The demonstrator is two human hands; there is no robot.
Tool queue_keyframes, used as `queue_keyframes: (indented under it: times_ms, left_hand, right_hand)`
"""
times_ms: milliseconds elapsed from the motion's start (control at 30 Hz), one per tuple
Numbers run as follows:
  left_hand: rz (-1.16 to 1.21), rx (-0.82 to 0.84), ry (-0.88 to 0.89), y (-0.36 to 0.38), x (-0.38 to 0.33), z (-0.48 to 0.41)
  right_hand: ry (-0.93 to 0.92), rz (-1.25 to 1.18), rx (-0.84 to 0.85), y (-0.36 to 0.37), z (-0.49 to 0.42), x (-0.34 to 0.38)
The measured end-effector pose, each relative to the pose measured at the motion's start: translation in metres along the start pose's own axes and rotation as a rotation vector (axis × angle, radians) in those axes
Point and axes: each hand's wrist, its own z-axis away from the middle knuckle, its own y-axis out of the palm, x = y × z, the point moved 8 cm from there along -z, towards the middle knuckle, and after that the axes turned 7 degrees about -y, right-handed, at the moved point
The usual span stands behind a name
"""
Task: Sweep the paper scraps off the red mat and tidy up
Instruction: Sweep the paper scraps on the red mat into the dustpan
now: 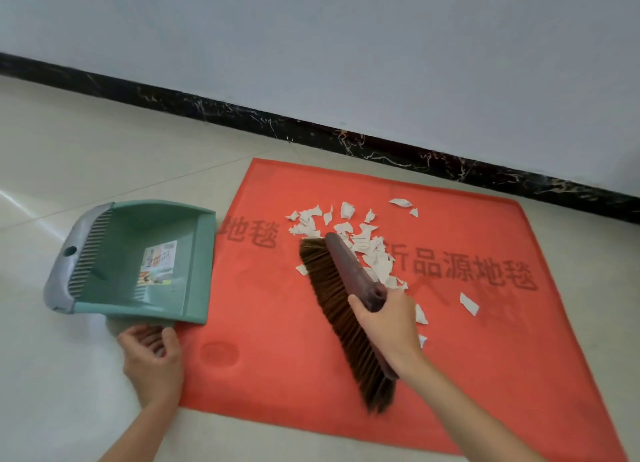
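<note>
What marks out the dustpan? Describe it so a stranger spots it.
Find the red floor mat. At its left edge lies the dustpan, gripped by the left hand. Unlike the brown brush in the right hand, it is green, with a grey toothed rim and a sticker inside.

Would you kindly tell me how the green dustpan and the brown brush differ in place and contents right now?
The dustpan is green and rests on the floor beside the left edge of the red mat; the brush is brown and sits on the mat. The dustpan holds no scraps; the brush lies against the paper scraps. Shared: one hand grips each, the left hand the dustpan, the right hand the brush.
</note>
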Motion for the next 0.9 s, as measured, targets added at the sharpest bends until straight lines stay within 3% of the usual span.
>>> queue_keyframes:
  times_ms: [133,233,333,400,600,667,767,900]
  left_hand:
    - [0.04,-0.001,-0.012,0.0,0.001,-0.001]
    - [0.076,-0.013,0.002,0.002,-0.001,0.002]
    - [0.068,-0.025,0.0,0.004,0.004,0.0]
    - [0.104,-0.019,-0.02,0.004,0.01,-0.005]
    - [0.237,-0.043,0.01,0.006,0.019,-0.009]
    - [0.24,0.121,-0.09,0.024,0.048,-0.03]
    - [0.204,0.282,-0.17,0.033,0.081,-0.043]
    - [0.247,0.097,-0.017,0.023,0.04,-0.028]
  right_hand:
    - [0.068,-0.061,0.03,-0.019,-0.021,-0.002]
    - [-0.047,-0.104,0.012,-0.057,-0.071,0.034]
    - [-0.225,0.094,-0.086,-0.103,-0.137,0.063]
    - [-0.243,0.285,-0.153,-0.117,-0.185,0.052]
    - [0.148,0.337,-0.18,-0.099,-0.248,-0.048]
    - [0.169,0.291,-0.2,-0.08,-0.248,-0.062]
    - [0.03,0.204,-0.093,-0.045,-0.253,-0.055]
    - [-0.108,0.167,0.091,-0.017,-0.236,-0.05]
